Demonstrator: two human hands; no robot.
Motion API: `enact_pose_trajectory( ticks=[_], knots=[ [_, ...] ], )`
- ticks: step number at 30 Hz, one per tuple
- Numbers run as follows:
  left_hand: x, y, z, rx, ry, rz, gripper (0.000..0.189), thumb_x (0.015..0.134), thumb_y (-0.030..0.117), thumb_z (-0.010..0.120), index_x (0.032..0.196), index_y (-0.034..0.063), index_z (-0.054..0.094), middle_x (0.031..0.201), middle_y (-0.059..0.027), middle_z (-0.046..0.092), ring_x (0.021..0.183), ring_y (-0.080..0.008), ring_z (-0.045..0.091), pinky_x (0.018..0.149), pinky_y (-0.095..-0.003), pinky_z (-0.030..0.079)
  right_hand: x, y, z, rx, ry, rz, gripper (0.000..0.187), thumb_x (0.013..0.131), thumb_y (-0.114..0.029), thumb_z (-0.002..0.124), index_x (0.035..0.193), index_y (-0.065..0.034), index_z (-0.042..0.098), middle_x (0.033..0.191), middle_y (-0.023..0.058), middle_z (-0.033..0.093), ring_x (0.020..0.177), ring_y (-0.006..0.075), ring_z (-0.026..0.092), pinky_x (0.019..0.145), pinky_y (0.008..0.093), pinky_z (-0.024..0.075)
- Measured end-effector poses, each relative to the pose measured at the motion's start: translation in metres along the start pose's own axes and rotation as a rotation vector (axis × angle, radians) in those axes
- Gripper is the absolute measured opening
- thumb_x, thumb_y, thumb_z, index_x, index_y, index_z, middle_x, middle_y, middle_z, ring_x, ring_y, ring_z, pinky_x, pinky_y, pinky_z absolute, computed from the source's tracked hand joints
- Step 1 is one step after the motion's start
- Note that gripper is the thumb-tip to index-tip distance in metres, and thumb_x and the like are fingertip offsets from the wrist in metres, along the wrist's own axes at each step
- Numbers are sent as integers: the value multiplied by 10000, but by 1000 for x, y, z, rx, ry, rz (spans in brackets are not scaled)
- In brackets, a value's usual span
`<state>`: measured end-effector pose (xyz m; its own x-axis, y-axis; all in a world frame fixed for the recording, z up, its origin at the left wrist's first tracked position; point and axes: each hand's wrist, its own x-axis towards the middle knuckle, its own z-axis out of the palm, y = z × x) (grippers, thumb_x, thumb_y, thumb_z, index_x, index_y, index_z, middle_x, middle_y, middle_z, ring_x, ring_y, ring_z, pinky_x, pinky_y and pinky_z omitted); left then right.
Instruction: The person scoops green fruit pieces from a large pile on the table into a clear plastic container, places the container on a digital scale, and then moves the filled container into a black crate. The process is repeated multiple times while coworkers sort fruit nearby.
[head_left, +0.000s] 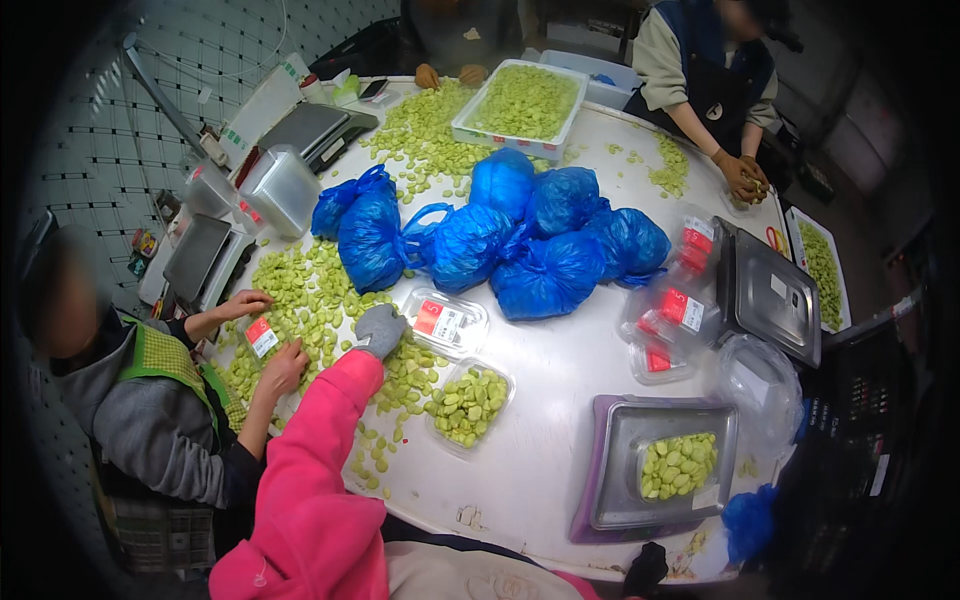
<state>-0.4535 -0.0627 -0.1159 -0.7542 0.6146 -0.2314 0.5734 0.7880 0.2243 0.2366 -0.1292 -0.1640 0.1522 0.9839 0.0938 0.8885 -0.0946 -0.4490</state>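
My left hand (380, 330), in a grey glove, reaches over the loose shelled green broad beans (319, 289). Its fingers point down and are partly hidden, so whether they hold beans is unclear. Just right of it sits a clear plastic box (445, 322) with a red and white label. Nearer me, an open clear tray (471, 405) is filled with beans. Low at the table's front edge, a dark gloved shape, apparently my right hand (646, 566), is partly in view. Beyond it, a bean-filled tray (679, 465) rests on the steel pan of a purple-sided scale (611, 495).
Knotted blue plastic bags (547, 274) occupy the table's middle. A white crate (517, 105) of beans stands behind. Labelled boxes (679, 307) and another scale (776, 292) are at right. A co-worker's hands (283, 367) hold a labelled box at left; two other people work across the table.
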Motion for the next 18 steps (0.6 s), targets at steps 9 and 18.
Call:
enact_pose_trajectory(
  ticks=[9,18],
  knots=[
    [2,-5,-2,38,9,45,306,803,363,601,837,73,692,816,-177,674,811,-358,650,717,-474,487,22,-34,-6,-51,-52,33,256,930,-327,579,945,-107,709,698,123,681,605,251,628,604,388,494],
    [-26,-63,-3,-346,203,-27,299,824,301,599,857,14,678,759,-178,681,663,-297,665,626,-401,513,11,-8,-10,0,-64,-70,276,927,-350,579,983,-110,701,715,133,686,642,258,648,620,400,502]
  ],
)
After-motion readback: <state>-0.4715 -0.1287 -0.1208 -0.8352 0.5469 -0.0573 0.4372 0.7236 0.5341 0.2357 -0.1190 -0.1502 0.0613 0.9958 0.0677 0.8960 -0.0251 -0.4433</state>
